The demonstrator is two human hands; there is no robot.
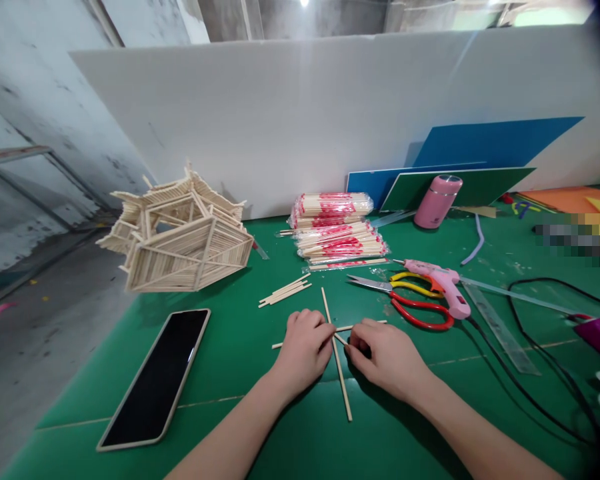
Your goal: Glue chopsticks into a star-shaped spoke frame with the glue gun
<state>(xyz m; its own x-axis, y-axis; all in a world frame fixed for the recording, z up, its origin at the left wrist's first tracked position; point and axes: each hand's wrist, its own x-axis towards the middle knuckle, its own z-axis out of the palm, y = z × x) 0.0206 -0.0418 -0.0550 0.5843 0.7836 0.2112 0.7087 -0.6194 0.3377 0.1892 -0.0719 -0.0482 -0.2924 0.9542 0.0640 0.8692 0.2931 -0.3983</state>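
A long chopstick (pixel 341 380) lies lengthwise on the green table, crossed near its upper half by another one (pixel 380 323) running sideways under my hands. My left hand (pixel 306 343) is closed, its thumb and fingertips pinching the sticks at the crossing. From that point a short piece of stick (pixel 341 339) slants toward my right hand (pixel 387 357), whose thumb and index finger grip its outer end. Several cut stick pieces (pixel 286 291) lie just beyond my left hand. Red-and-yellow-handled scissors (pixel 423 312) rest beyond my right hand.
A stick-built house model (pixel 180 247) stands at the back left, a phone (pixel 155 380) nearer. Wrapped chopstick bundles (pixel 337 233) lie at the back. To the right are a pink glue gun (pixel 445 283) with its cord, a clear ruler (pixel 503 330) and a pink bottle (pixel 437 202).
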